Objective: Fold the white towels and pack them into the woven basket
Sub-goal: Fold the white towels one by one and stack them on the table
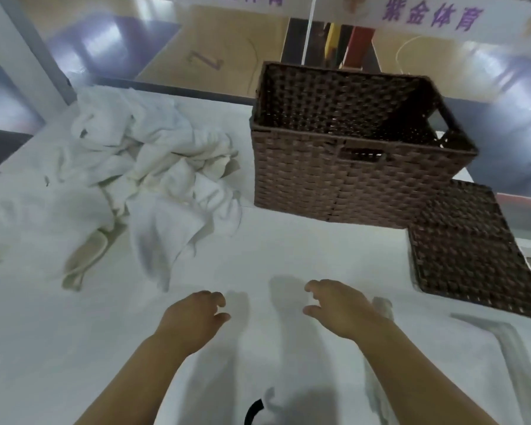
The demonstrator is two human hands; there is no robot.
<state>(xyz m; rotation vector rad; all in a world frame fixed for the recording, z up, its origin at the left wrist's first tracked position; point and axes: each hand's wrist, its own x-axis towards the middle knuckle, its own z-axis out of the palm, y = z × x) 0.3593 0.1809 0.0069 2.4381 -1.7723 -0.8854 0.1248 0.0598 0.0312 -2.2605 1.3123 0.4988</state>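
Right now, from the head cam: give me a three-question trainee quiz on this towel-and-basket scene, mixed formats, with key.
1. True or false: the woven basket already holds a folded towel.
2. Multiple choice: where does the crumpled towel pile lie relative to the basket? A) to its left B) inside it C) on the lid
3. Fill in: the flat woven lid lies on the table to the basket's ____.

Key: 1 false, the visible interior shows none. 2 A. 3 right. Note: the left hand and right hand hover with loosely curled fingers and hold nothing.
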